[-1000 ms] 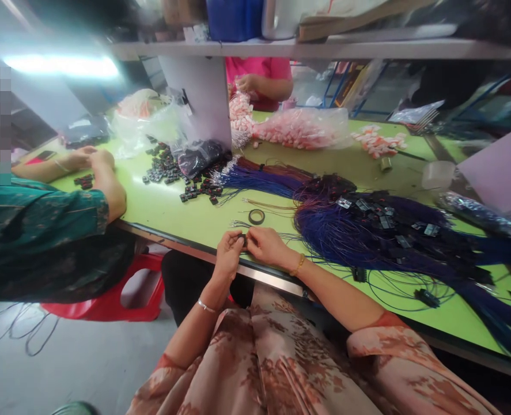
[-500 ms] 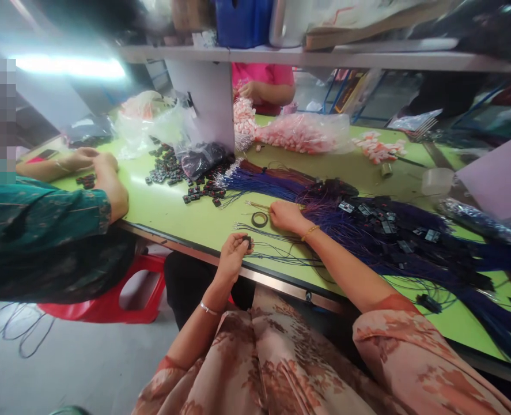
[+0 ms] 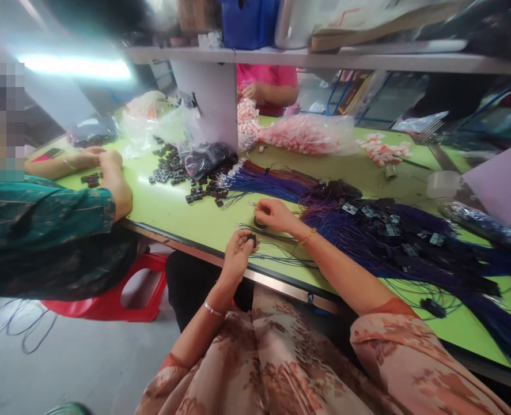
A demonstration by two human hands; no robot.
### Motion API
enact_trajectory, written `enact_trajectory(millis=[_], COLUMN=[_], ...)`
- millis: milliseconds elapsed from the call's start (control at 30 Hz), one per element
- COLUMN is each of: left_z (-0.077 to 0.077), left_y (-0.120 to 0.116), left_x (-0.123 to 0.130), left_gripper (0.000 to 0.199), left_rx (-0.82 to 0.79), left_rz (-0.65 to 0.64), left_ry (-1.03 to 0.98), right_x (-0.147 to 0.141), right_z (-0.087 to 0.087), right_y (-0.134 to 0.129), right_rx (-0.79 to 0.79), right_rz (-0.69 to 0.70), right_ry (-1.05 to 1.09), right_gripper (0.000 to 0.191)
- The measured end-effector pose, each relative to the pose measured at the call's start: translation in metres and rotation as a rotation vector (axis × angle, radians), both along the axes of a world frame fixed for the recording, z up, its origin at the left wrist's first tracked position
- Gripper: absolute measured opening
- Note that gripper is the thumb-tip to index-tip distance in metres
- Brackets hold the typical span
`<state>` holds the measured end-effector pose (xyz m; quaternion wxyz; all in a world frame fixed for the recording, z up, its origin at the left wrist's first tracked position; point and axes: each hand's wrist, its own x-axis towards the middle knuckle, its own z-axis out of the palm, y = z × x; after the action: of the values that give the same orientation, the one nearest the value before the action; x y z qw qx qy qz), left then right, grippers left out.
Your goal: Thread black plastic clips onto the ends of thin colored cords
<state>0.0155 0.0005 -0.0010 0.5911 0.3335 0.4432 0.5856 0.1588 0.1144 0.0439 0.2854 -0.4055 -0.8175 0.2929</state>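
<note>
My left hand [image 3: 238, 249] is closed at the table's front edge, thumb and fingers pinching a small black plastic connector housing [image 3: 251, 238]. Just beyond it my right hand [image 3: 276, 214] is curled with its fingertips together, over a black ring like a tape roll [image 3: 260, 223], which it partly covers. Whatever those fingertips pinch is too small to make out. Silver tips of a wire [image 3: 252, 203] show left of the right hand. Several dark wires with metal ends [image 3: 276, 235] lie on the table between and beside my hands.
A thick bundle of blue and brown wires [image 3: 276, 184] spreads right, with black connectors on it. Loose black housings [image 3: 169, 167] lie left. Behind are a bag of pink-white pieces [image 3: 307, 134] and an upright panel [image 3: 207, 104]. Co-workers sit at left and across; a shelf [image 3: 345, 57] overhangs.
My right hand has moved left, from beside the black ring to over it, and its fingers have shifted. My left hand still pinches the black housing. The view has shifted slightly.
</note>
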Motion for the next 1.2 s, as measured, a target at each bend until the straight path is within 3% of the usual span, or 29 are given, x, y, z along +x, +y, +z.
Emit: enact_trajectory(millis=[200,600,867,1000,1200], left_z=[-0.002,-0.006,-0.006,-0.002,0.000], left_y=[0.008,0.011,0.010,0.006,0.005], left_x=[0.002,0.003,0.005,0.009,0.009], left_gripper=[0.032,0.028,0.032,0.034,0.033], left_rx=[-0.077,-0.127,-0.100,-0.055,-0.092], left_rz=[0.003,-0.021,-0.023,-0.032,-0.021], left_ry=[-0.207,-0.278,-0.234,-0.114,-0.079], right_x=[0.008,0.016,0.013,0.013,0.016], right_z=[-0.009,-0.012,-0.013,-0.015,-0.014], right_y=[-0.029,-0.054,-0.055,-0.058,-0.061], right_rx=[-0.145,-0.072,-0.024,0.006,0.082], right_rz=[0.030,-0.045,-0.059,-0.034,0.016], right_ry=[0.126,0.006,-0.038,-0.059,-0.116], right_gripper=[0.011,0.013,0.010,0.007,0.010])
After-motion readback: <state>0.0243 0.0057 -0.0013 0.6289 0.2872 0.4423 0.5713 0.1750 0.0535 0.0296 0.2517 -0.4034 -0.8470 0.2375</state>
